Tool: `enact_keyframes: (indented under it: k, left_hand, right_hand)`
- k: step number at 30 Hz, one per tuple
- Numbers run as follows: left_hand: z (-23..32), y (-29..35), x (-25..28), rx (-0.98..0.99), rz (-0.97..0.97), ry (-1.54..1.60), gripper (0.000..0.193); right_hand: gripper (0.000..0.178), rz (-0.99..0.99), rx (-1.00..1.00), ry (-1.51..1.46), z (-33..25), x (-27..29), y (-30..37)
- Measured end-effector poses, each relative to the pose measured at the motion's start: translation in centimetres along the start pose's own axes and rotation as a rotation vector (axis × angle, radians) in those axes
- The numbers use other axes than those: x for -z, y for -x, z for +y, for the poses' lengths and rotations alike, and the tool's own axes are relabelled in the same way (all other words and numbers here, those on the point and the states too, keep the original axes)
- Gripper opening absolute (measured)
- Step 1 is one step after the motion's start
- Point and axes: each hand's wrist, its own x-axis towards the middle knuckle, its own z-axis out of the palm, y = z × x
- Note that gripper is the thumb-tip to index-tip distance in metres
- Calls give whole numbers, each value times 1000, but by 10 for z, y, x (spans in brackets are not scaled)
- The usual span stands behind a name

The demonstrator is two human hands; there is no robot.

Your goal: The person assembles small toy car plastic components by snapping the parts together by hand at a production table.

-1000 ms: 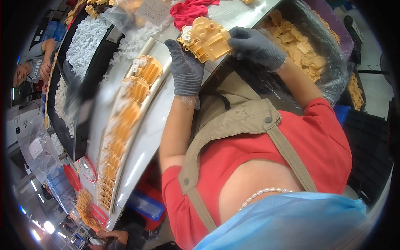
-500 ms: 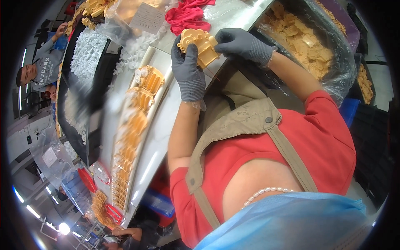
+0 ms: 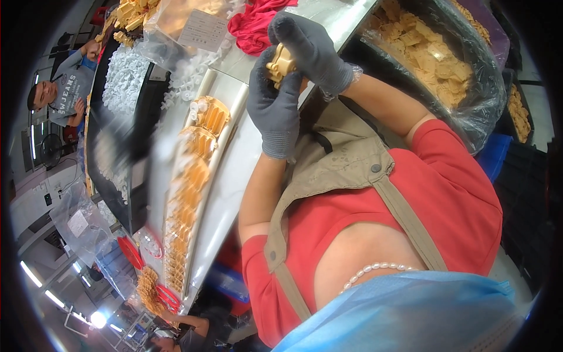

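Both my hands wear grey knit gloves and meet above the edge of the white table. My left hand point(image 3: 274, 102) wraps its fingers round a yellow-orange molded plastic part point(image 3: 281, 63) from below and the left. Over the part's right side lies my right hand point(image 3: 311, 53), bent with its fingers against the part, so much of the part is hidden. To the left runs a row of similar orange parts point(image 3: 193, 176) standing close together in a channel, with small white round pieces point(image 3: 200, 108) on the nearest ones.
Right of me stands a plastic-lined bin point(image 3: 425, 58) of yellow-orange parts. A pink-red cloth point(image 3: 257, 23) and a printed paper sheet point(image 3: 202, 30) lie at the far end. Beyond the row is a black tray of white pieces point(image 3: 124, 79). A co-worker point(image 3: 67, 97) sits at the far left.
My right hand has swung left over the molded part and now covers much of it. The part is turned, and my left hand sits slightly lower.
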Motion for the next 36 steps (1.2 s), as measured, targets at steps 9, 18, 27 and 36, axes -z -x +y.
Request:
enact_keyframes:
  k: [9,18,27,36]
  left_hand:
    - [8,1,5,-96,49,-119,39]
    - [17,-31,45,46,37,720,49]
    - [12,-38,53,81,-84,407,50]
    - [17,-24,38,31,-59,165,48]
  right_hand:
    - [61,-110,-153,-93,-9,-11,-8]
    - [47,-375,-173,3,-16,11,3]
    - [49,-259,146,129,-30,1,-5]
    - [51,-316,116,48,-25,8,6]
